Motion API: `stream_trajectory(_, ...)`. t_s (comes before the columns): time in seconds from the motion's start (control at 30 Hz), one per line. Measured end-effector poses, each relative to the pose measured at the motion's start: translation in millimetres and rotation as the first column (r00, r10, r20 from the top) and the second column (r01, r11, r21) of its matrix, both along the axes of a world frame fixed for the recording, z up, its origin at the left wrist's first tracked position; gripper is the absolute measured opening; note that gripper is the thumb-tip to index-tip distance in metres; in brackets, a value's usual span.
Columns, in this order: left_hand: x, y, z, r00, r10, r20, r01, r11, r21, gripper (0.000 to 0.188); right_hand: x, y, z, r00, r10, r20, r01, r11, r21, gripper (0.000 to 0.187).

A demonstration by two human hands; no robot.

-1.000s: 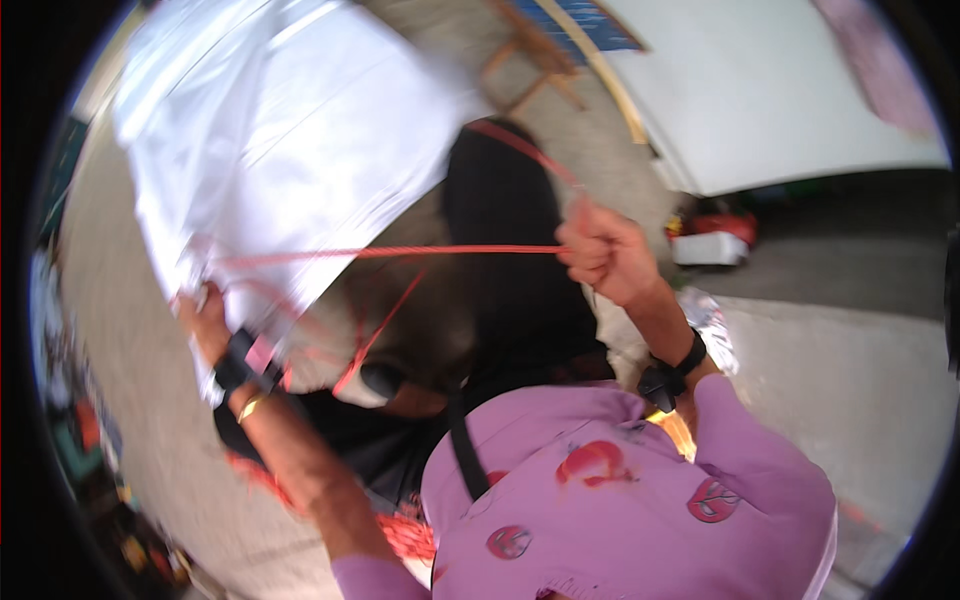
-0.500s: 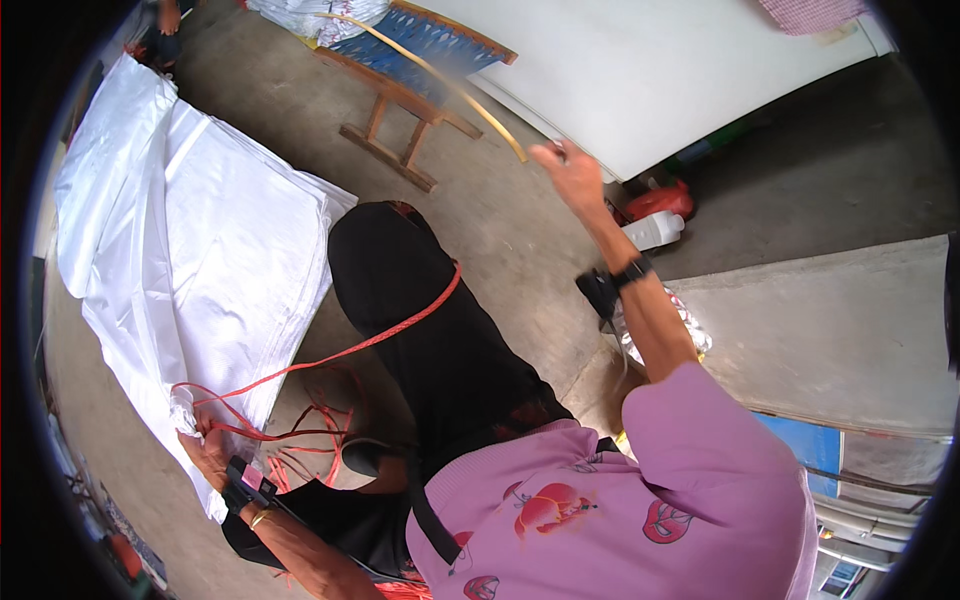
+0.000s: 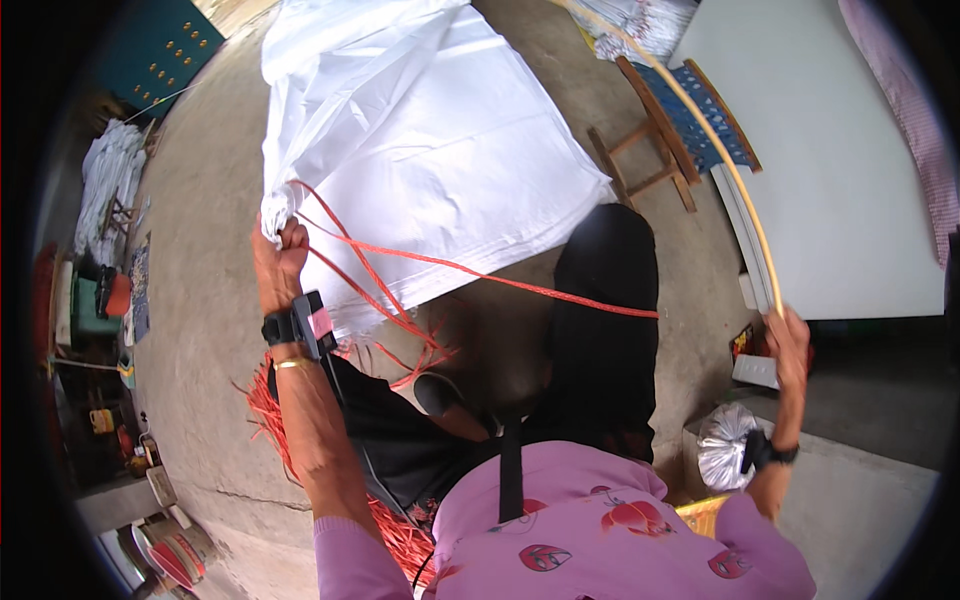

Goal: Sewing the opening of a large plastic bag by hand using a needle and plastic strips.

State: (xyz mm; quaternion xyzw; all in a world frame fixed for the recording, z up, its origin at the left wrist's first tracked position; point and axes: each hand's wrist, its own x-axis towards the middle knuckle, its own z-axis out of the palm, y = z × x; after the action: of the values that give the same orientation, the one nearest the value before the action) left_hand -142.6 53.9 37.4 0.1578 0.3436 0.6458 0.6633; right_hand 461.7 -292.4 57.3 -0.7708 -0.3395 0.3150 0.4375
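Closest in, a pink top (image 3: 570,490) with red fruit prints spreads above black trousers (image 3: 605,320), and a bundle of loose red strips (image 3: 395,535) shows beside the hip on the left. A dark shoe (image 3: 434,394) sits between the legs. The left hand (image 3: 280,255), with a gold bracelet (image 3: 294,363) and a black wrist device (image 3: 300,326) behind it, has its fingers curled tightly round the bunched corner of the white sheeting (image 3: 440,190) — the rest of which lies spread out ahead, creased and layered, its near edge reaching the right knee. A red cord (image 3: 500,285) runs from that bunched corner across the sheeting and over the right thigh; more strands loop down to the floor (image 3: 200,300).

Well apart to the right, the right hand (image 3: 790,340) closes its fingers around the near end of a thin yellow rod (image 3: 735,175); how the fingertips meet is too small to tell. A crumpled silver bag (image 3: 725,445) is near its wrist. The rod arcs away past a wooden stool (image 3: 648,105) with a blue seat — beside a broad white surface (image 3: 830,160). Far left lies a pile of whitish material (image 3: 112,180), near a teal panel with gold studs (image 3: 165,55).
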Motion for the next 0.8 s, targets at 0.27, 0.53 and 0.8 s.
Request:
stream_trajectory(0.27,13.3,19.4,53.6,0.982,0.180,-0.061,-0.175,0.982,0.074,0.020,-17.0,-55.8,70.3,0.960,0.224,-0.167,-0.237,0.969,-0.062,0.022)
stream_trajectory(0.53,112.2,-48.1,41.5,0.820,0.327,-0.469,-0.198,0.932,0.304,0.043,-125.2,185.4,96.8,0.798,0.289,0.529,-0.381,0.922,0.071,0.025)
stream_trajectory(0.8,134.6,-119.7,18.4,0.858,0.043,-0.513,0.056,0.983,0.177,0.014,-216.9,418.2,103.6,0.853,0.408,0.326,-0.492,0.837,0.239,0.029)
